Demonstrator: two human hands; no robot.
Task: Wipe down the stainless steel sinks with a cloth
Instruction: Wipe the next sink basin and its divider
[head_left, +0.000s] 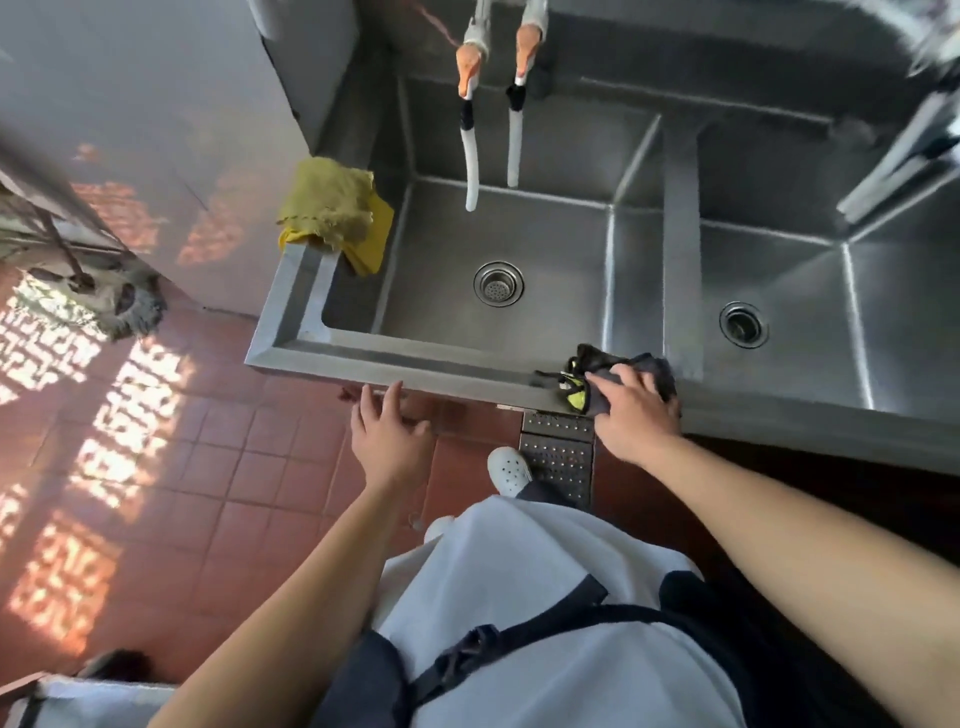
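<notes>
Right hand pressing a dark cloth on the sink's front rim

The right hand (631, 415) lies flat-fingered on the dark cloth (608, 376) — soft, light, best bunched mid-fold — at 6 o'clock of the divider between the sinks (545, 244); the left hand (389, 428) hovers open at 9 o'clock.

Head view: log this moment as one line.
right hand presses dark cloth on sink front rim | left hand open below rim | yellow cloth on left corner
</notes>
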